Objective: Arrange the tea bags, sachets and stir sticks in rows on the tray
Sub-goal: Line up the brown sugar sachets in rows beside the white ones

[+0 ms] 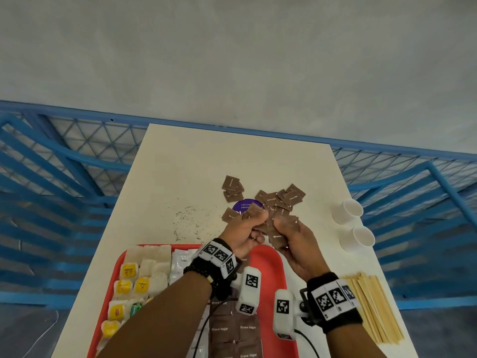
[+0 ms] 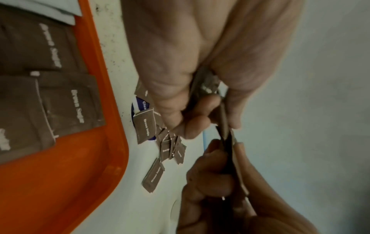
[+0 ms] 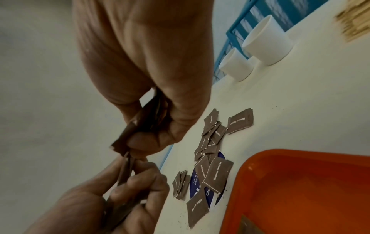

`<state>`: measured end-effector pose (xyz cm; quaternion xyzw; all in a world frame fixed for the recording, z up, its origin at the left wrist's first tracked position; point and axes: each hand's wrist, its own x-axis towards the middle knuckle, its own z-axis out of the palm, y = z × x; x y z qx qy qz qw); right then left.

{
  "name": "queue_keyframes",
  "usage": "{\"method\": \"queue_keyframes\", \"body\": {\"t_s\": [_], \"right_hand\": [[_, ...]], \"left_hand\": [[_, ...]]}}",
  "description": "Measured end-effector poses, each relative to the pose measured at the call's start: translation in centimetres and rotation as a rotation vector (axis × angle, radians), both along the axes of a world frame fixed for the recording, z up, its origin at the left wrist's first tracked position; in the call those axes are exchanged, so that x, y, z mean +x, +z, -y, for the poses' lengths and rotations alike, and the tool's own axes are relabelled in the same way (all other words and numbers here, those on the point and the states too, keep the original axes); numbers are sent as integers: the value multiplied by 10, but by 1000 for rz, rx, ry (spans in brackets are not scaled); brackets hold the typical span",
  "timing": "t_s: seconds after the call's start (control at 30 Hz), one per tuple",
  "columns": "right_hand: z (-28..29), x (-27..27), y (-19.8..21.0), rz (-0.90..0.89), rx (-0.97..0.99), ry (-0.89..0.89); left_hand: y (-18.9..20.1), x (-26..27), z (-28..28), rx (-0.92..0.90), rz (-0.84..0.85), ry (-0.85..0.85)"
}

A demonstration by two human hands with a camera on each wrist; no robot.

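Both hands close together above table, L hand & R hand, fingers curled, pinching.

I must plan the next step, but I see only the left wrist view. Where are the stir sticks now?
Observer: The stir sticks lie bundled on the table, right of the tray, not on it.
Operator: And the tea bags?
Observer: The tea bags already lie in rows on the tray's left part.
Operator: Is anything else near the sticks?
Observer: Two white cups are beyond them, by the table's right edge.
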<state>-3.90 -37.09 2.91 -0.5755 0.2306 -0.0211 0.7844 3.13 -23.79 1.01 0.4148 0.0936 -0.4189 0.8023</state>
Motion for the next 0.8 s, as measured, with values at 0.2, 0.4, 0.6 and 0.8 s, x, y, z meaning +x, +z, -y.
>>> {"method": "queue_keyframes", "body": {"t_s": [0.2,0.4,0.6,0.8], "right_hand": [[9,-10,6,-41,170,-109],[-8,-32,14,-63,293,71],[-39,-59,29,-19,-91,536],[-67,-63,49,118,-681,939]], "left_hand": [[11,10,-35,12,-71,86],[13,-17,-77,-24,-90,19],[19,-65,-94,10,-39,-225],[27,-101,-110,-21,-80,-308]]}}
